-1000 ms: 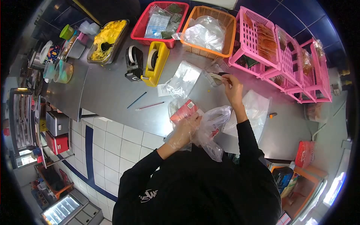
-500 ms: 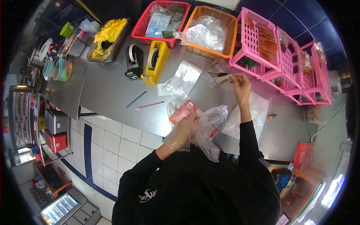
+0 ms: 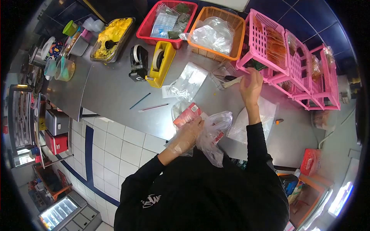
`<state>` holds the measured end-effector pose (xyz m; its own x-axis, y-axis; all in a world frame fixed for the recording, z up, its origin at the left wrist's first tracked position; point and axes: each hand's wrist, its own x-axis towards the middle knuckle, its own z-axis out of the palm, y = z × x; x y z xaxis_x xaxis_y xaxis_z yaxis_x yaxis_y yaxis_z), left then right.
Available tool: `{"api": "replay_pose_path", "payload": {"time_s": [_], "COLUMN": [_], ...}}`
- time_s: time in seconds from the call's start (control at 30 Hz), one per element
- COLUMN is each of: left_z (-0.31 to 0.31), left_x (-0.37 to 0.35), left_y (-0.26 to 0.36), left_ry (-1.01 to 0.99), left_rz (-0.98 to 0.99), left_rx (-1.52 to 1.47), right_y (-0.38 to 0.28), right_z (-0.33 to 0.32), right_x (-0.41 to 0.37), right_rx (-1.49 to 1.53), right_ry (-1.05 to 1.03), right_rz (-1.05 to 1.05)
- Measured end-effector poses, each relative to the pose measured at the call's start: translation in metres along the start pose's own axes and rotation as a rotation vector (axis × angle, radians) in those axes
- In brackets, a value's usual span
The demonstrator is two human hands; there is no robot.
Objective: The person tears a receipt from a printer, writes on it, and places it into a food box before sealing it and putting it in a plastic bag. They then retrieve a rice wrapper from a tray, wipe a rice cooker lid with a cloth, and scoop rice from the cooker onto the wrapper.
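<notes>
right hand (image 3: pixel 252 87): fingertips narrow, pinching end of pale strip (image 3: pixel 233 81), other end by clear container (image 3: pixel 222 73). left hand (image 3: pixel 189 134): fingers curled, holding red packet (image 3: pixel 187 114) near counter (image 3: pixel 115 88) edge, clear plastic about wrist. thin plastic bag (image 3: pixel 216 125) just beside packet, right side. farther out: clear sleeves (image 3: pixel 189 81), yellow tape dispenser (image 3: pixel 161 63), pink baskets (image 3: pixel 269 50).
</notes>
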<state>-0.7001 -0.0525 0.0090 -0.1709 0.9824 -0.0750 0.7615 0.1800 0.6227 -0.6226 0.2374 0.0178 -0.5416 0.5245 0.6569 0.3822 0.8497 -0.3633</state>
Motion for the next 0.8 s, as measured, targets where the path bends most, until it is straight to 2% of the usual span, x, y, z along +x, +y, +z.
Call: {"api": "replay_pose_path", "payload": {"time_s": [0.03,0.13,0.23,0.33,0.43,0.53,0.63,0.73,0.8], "left_z": [0.0,0.001,-0.002,-0.012,-0.018,-0.023,-0.026,-0.021,-0.018], "left_x": [0.0,-0.002,-0.002,-0.005,-0.01,-0.015,-0.018,-0.017,-0.016], "left_y": [0.001,0.002,0.006,0.013,0.014,0.019,0.026,0.022,0.018], "left_ry": [0.005,0.005,0.016,0.022,0.06,0.155,0.252,0.265,0.247], "left_rz": [0.002,-0.022,0.003,0.017,0.035,0.033,-0.011,-0.035,-0.025], "left_rx": [-0.006,-0.049,-0.051,0.005,-0.043,-0.065,-0.076,-0.198,-0.246], "right_y": [-0.008,-0.015,-0.03,-0.014,-0.006,-0.008,-0.01,0.009,0.012], "right_z": [-0.001,0.021,0.043,0.079,0.096,0.086,0.06,0.058,0.052], "right_x": [0.004,0.008,0.015,0.009,0.006,0.015,0.032,0.032,0.03], "right_rx": [0.007,0.039,-0.323,-0.542,-0.53,-0.463,-0.236,0.143,0.375], "right_ry": [-0.019,-0.278,-0.612,-0.633,-0.607,-0.743,-0.752,-0.669,-0.593], "right_rz": [-0.076,-0.218,-0.149,-0.294,-0.32,-0.177,-0.034,0.172,0.233]}}
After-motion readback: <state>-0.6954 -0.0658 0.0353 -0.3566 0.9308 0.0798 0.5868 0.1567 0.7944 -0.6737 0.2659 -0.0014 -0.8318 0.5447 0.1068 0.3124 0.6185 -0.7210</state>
